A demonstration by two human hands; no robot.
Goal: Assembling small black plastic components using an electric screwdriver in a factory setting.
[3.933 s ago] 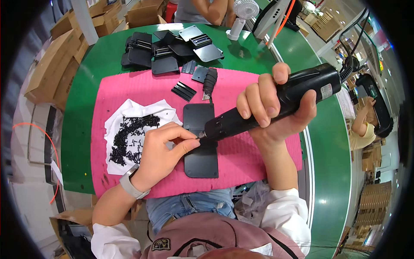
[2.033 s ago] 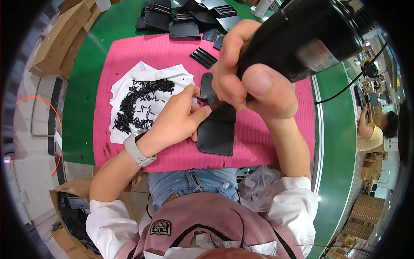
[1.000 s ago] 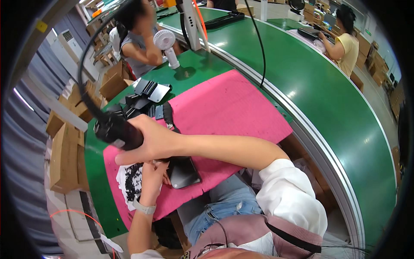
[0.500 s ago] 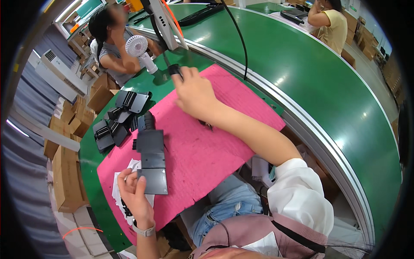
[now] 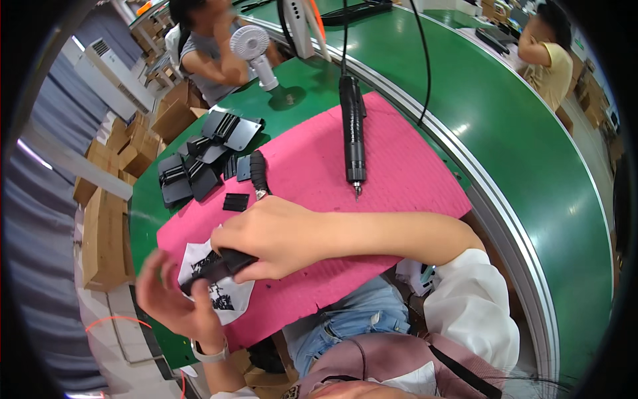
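Note:
My right hand (image 5: pixel 282 236) is closed around one end of a black hinged plastic bracket (image 5: pixel 216 269), held tilted above the mat. Beside the bracket's other end is my left hand (image 5: pixel 176 302), its fingers spread and slightly blurred. The left thumb lies close to the bracket; whether it touches is unclear. Beneath them, small black screws lie on a white paper sheet (image 5: pixel 236 311). A black electric screwdriver (image 5: pixel 354 136) hangs bit-down from its cable over the far part of the pink mat (image 5: pixel 392 159).
Several black brackets (image 5: pixel 199 159) are piled at the left on the green table (image 5: pixel 143 233). Near them lie a black-handled tool (image 5: pixel 258 174) and a small ribbed black piece (image 5: pixel 236 201). A white fan (image 5: pixel 252 50) stands farther back. Two people sit beyond.
My right hand has let go of the screwdriver and come down to grip the bracket. The bracket has been lifted and turned off the mat, and my left hand's fingers have spread.

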